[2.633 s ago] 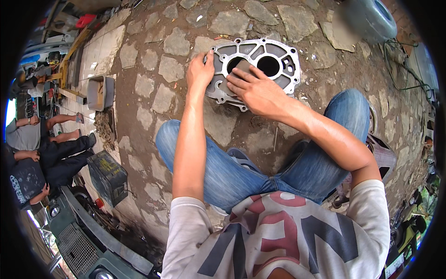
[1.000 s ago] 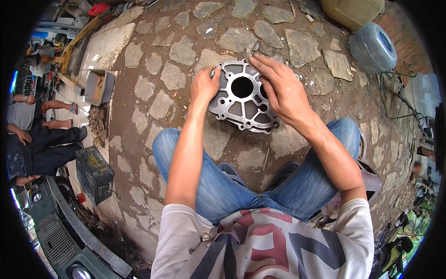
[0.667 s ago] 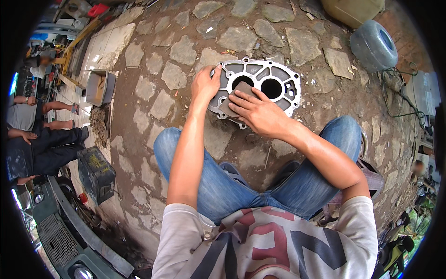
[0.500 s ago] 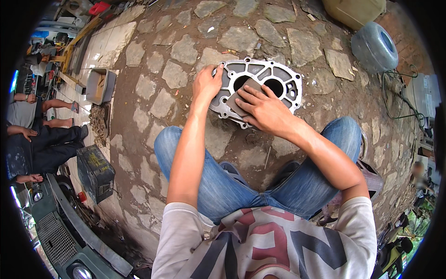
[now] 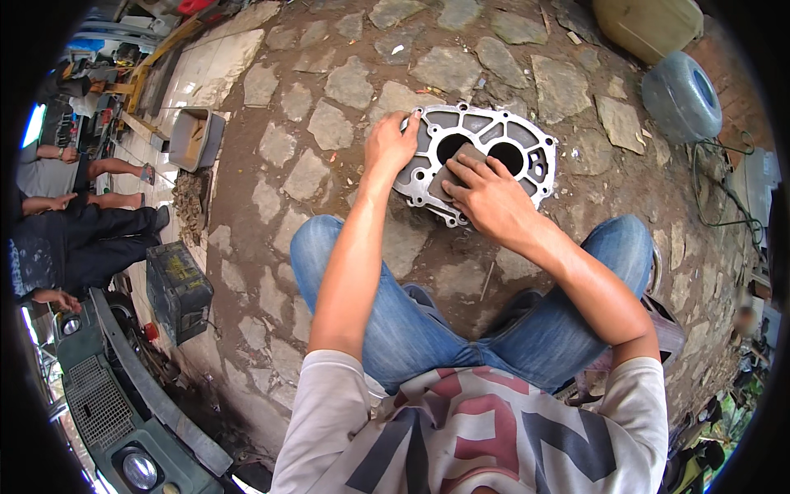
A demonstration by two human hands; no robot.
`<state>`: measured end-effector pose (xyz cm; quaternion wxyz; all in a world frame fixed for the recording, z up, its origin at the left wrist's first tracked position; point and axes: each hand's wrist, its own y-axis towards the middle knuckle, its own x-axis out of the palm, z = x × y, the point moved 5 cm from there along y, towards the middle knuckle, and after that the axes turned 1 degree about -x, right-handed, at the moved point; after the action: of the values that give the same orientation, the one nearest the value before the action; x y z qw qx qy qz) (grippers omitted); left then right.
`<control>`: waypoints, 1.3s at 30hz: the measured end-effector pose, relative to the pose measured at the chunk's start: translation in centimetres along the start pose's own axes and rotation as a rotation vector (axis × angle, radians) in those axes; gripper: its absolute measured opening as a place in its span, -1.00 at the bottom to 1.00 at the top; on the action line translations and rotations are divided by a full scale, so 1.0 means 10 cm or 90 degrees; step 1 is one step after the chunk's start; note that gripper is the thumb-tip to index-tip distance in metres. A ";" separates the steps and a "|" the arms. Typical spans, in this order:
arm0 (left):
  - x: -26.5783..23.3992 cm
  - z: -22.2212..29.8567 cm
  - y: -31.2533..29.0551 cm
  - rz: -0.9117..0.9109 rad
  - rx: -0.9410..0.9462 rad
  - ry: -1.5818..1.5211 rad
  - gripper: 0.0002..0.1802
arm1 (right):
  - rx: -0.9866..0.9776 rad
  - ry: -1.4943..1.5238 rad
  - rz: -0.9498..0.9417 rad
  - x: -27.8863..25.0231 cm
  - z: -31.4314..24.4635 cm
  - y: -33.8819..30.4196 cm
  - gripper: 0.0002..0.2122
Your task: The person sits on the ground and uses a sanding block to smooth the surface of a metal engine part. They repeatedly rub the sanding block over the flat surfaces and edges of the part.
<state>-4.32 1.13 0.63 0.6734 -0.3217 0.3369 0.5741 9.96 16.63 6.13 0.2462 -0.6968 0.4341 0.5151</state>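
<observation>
A grey cast-metal gearbox housing (image 5: 421,156) with two large round holes and bolt holes along its rim lies on the stone ground before my knees. My left hand (image 5: 392,146) is closed on its left edge, the fingers partly hidden. Under the fingers of my right hand (image 5: 494,198) is a brownish-grey piece that looks like folded sandpaper (image 5: 448,176). That hand presses it against the housing's top face, where it partly covers the left round hole. The right fingers lie fairly straight across the piece.
At the left are a grey plastic basin (image 5: 196,140), a dark battery-like box (image 5: 178,292) and a green vehicle front (image 5: 103,412). Two people (image 5: 82,206) are beside them. A bluish plastic jug (image 5: 681,96) and a yellowish container (image 5: 646,29) stand at the far right.
The whole view has shifted, so everything appears farther right. Against the housing, the right hand and sandpaper have barely moved, and the left hand keeps its place on the edge.
</observation>
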 end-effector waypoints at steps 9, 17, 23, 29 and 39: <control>0.01 -0.02 0.01 0.007 0.011 -0.004 -0.49 | 0.025 0.020 -0.005 -0.03 0.06 -0.02 -0.62; 0.01 -0.05 0.00 0.008 0.009 -0.006 -0.49 | 0.065 0.082 0.024 0.00 0.06 0.08 -0.57; -0.02 0.04 -0.01 0.009 0.009 -0.015 -0.49 | 0.021 0.016 0.033 0.16 -0.02 0.04 -0.55; 0.01 -0.03 0.01 0.008 0.012 -0.011 -0.50 | 0.032 -0.009 0.039 0.12 0.00 0.05 -0.57; 0.04 -0.07 0.01 -0.028 -0.017 0.003 -0.45 | 0.017 -0.018 -0.016 0.15 -0.15 -0.07 -0.56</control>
<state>-4.43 0.76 -0.07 0.6806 -0.3392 0.3240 0.5628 11.48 15.28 5.16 0.2682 -0.6918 0.4285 0.5156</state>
